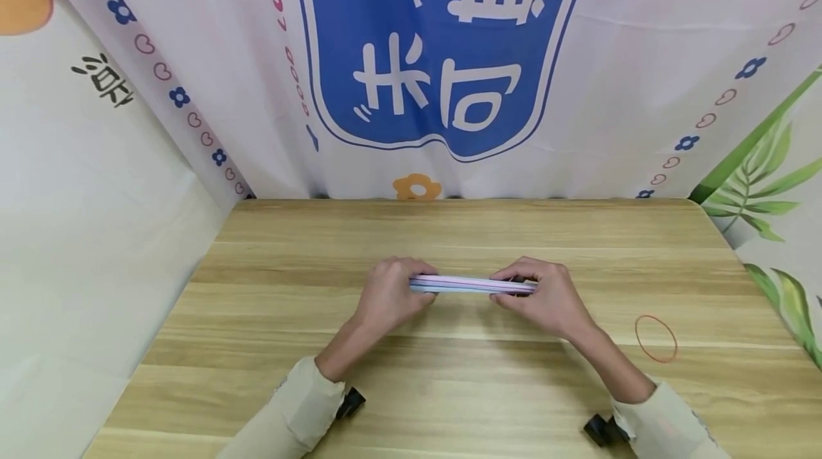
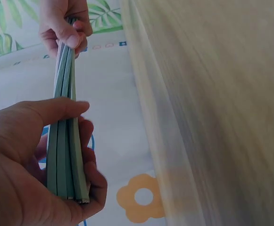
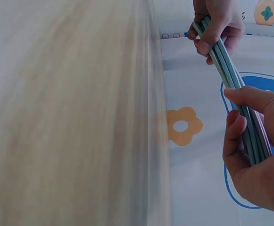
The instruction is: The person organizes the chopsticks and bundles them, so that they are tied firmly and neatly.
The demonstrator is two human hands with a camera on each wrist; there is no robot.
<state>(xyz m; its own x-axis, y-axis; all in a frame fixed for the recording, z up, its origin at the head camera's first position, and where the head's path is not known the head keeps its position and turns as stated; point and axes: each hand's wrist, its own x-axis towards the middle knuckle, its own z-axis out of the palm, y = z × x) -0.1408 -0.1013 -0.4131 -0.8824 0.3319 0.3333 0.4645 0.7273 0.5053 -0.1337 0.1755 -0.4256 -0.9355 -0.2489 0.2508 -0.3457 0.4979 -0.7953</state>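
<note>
We find both grips closed on one object. The left grip (image 1: 392,293) holds the left end of a bundle of thin strips (image 1: 464,284), and the right grip (image 1: 551,296) holds the right end. In each grip the thumb and curled fingers bear on opposite sides of the bundle, leaving only the thickness of the strips between them. In the left wrist view we see the near end of the bundle seated against the palm.

Relative to the grips, the bundle spans the gap between them, with its middle section exposed. We read its long axis as roughly parallel to the far edge of the desk (image 1: 449,387). It is held above the desk, over the central area, well apart from the left and right edges. In the head view the strips appear pink, white and pale blue; in both wrist views they appear mainly green.

We note a thin red loop (image 1: 676,343) lying flat on the desk, between the right grip and the right edge. A printed cloth (image 1: 642,52) hangs behind the far edge.
</note>
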